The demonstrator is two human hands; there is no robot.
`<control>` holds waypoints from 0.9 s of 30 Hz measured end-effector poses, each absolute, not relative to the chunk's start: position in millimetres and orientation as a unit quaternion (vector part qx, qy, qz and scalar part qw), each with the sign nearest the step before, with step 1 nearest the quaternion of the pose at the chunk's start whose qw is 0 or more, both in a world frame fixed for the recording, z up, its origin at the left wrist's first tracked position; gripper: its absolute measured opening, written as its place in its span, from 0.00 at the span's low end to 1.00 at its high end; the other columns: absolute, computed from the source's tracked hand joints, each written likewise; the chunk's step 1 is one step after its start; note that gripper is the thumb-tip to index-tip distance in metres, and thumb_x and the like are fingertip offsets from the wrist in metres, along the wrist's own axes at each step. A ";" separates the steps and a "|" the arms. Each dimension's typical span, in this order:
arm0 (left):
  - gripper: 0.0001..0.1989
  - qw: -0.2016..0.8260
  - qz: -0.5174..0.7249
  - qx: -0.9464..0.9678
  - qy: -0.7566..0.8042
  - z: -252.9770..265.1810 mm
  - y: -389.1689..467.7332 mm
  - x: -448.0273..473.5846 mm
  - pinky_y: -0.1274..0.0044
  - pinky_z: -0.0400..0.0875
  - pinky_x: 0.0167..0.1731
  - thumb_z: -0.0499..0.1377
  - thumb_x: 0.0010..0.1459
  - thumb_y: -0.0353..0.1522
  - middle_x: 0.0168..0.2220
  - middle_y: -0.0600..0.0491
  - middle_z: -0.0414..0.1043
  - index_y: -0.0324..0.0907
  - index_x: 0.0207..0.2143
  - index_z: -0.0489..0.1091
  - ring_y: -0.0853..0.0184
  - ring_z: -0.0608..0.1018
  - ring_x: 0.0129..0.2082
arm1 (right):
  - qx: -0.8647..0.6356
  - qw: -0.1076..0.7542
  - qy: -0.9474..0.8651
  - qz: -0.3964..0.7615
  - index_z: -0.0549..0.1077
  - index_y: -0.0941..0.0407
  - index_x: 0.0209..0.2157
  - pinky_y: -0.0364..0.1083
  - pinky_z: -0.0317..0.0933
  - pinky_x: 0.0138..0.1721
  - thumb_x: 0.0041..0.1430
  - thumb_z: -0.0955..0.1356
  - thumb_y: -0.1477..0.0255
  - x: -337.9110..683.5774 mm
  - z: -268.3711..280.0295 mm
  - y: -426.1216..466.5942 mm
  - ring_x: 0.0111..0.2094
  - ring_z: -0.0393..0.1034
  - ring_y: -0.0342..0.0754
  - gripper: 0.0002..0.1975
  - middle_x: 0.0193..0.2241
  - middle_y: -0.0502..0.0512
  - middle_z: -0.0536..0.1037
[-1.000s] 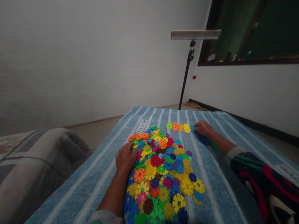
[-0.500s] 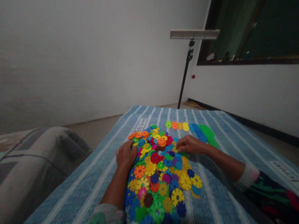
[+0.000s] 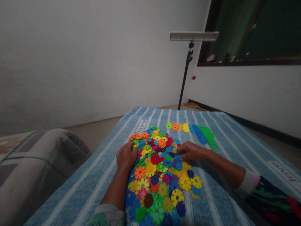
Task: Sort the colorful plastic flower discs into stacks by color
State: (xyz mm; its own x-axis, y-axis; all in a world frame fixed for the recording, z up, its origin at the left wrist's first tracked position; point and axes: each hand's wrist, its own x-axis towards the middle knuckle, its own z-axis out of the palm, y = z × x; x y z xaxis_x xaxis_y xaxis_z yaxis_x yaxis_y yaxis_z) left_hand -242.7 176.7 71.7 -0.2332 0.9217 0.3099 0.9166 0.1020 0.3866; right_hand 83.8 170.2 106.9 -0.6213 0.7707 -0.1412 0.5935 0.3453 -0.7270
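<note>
A heap of coloured flower-shaped plastic discs point(image 3: 162, 179) is spread along the striped cloth in front of me. My left hand point(image 3: 126, 156) rests at the heap's left edge, thumb apart from the curved fingers; I make out nothing held in it, though some fingertips are hidden. On the opposite edge, my right hand point(image 3: 191, 151) reaches in with bent fingers and thumb apart, the tips touching discs near a blue one point(image 3: 178, 165). Farther back, a row of discs sorted by colour includes a yellow group point(image 3: 186, 127), a blue strip point(image 3: 199, 135) and a green strip point(image 3: 208, 137).
A blue cloth with white stripes point(image 3: 94, 185) covers the table. Grey fabric point(image 3: 42, 163) bulges at the left. Beyond the table stands a lamp panel point(image 3: 194, 36) on a black pole point(image 3: 184, 81), near the wall and a dark window point(image 3: 254, 31).
My right hand has shifted slightly toward me and left, its fingers lower among the discs. My left hand stays in place. The view has moved a little.
</note>
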 end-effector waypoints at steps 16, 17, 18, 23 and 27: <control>0.20 0.025 0.237 0.616 0.751 79.9 173.2 -240.0 0.67 0.67 0.56 0.53 0.59 0.36 0.56 0.47 0.75 0.43 0.51 0.75 0.56 0.75 0.55 | -0.443 0.188 -0.717 0.504 0.69 0.57 0.22 0.40 0.55 0.20 0.43 0.71 0.62 88.7 96.4 174.0 0.16 0.61 0.39 0.13 0.15 0.45 0.68; 0.20 0.026 0.236 0.615 0.752 80.1 173.1 -239.9 0.68 0.67 0.56 0.53 0.59 0.36 0.56 0.47 0.75 0.43 0.51 0.74 0.56 0.75 0.56 | -0.446 0.196 -0.714 0.503 0.69 0.57 0.22 0.40 0.54 0.19 0.44 0.71 0.62 87.4 96.8 173.4 0.16 0.60 0.39 0.13 0.15 0.45 0.67; 0.20 0.026 0.235 0.615 0.752 80.2 173.1 -239.8 0.68 0.67 0.56 0.53 0.59 0.36 0.56 0.47 0.75 0.43 0.51 0.74 0.56 0.75 0.56 | -0.448 0.202 -0.711 0.502 0.69 0.57 0.22 0.40 0.53 0.19 0.44 0.71 0.62 86.2 97.1 173.0 0.16 0.60 0.39 0.12 0.15 0.45 0.67; 0.19 0.024 0.236 0.617 0.750 80.1 173.4 -239.5 0.69 0.67 0.55 0.53 0.59 0.36 0.55 0.47 0.76 0.43 0.50 0.75 0.57 0.76 0.55 | -0.471 0.239 -0.687 0.499 0.70 0.57 0.23 0.40 0.53 0.19 0.44 0.71 0.61 88.9 98.3 179.0 0.16 0.60 0.40 0.13 0.13 0.46 0.68; 0.19 0.016 0.252 0.612 0.749 77.8 173.7 -239.6 0.68 0.68 0.54 0.53 0.59 0.36 0.53 0.48 0.77 0.44 0.49 0.76 0.57 0.76 0.54 | -0.523 0.299 -0.676 0.425 0.72 0.57 0.23 0.41 0.55 0.21 0.45 0.70 0.63 114.4 104.3 199.6 0.16 0.60 0.40 0.11 0.13 0.47 0.69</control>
